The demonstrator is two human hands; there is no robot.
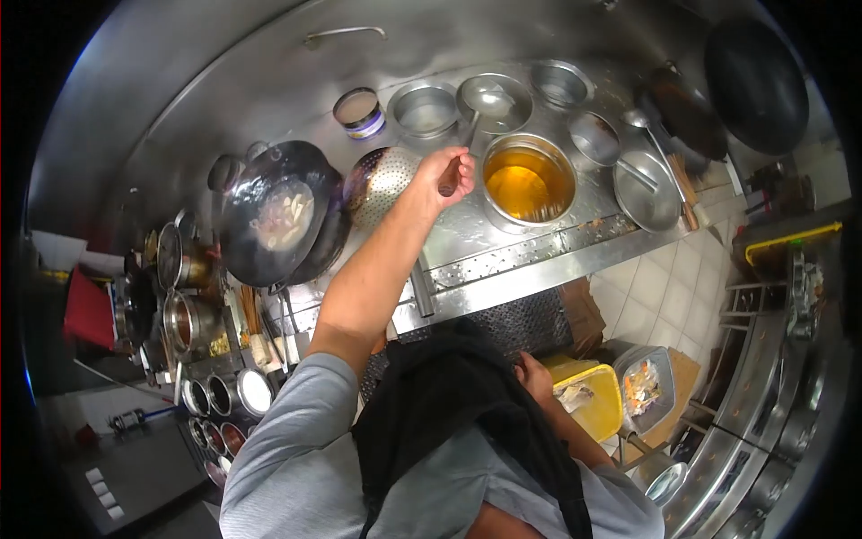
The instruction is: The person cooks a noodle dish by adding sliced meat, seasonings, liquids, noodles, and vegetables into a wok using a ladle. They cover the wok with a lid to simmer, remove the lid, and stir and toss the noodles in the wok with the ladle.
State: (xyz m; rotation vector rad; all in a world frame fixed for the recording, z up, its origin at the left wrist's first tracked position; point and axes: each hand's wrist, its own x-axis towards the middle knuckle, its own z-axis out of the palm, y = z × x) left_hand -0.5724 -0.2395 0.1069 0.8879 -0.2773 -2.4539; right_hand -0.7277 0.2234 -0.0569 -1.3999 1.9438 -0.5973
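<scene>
Apron (449,395): black, lower middle of the frame, worn over a grey shirt (296,440).
Right hand (536,377): lower right of centre, beside the apron, fingers loosely bent; whether it has hold of anything, I cannot tell.
Yellow bin (611,418): just beside that hand, with something pale inside.
Grey bin (666,400): right of the yellow one, holding mixed scraps.
Bench (489,286): stainless steel, crossing the middle of the frame, its front edge perforated.
Left hand (441,168): above centre, closed firmly around a brown handle.
Ladle (490,101): in that hand, upper middle of the frame, bowl end over a metal basin (521,112); contact between them is unclear.
Pot (571,193): right of the left hand, containing golden liquid.
Colander (382,184): left of the hand, partly behind the forearm.
Wok (241,220): left of the frame, tilted, pale food pieces (285,220) inside.
Tub (358,114): upper left of centre, blue-purple label.
Faucet (346,34): top of the frame, against the steel wall.
</scene>
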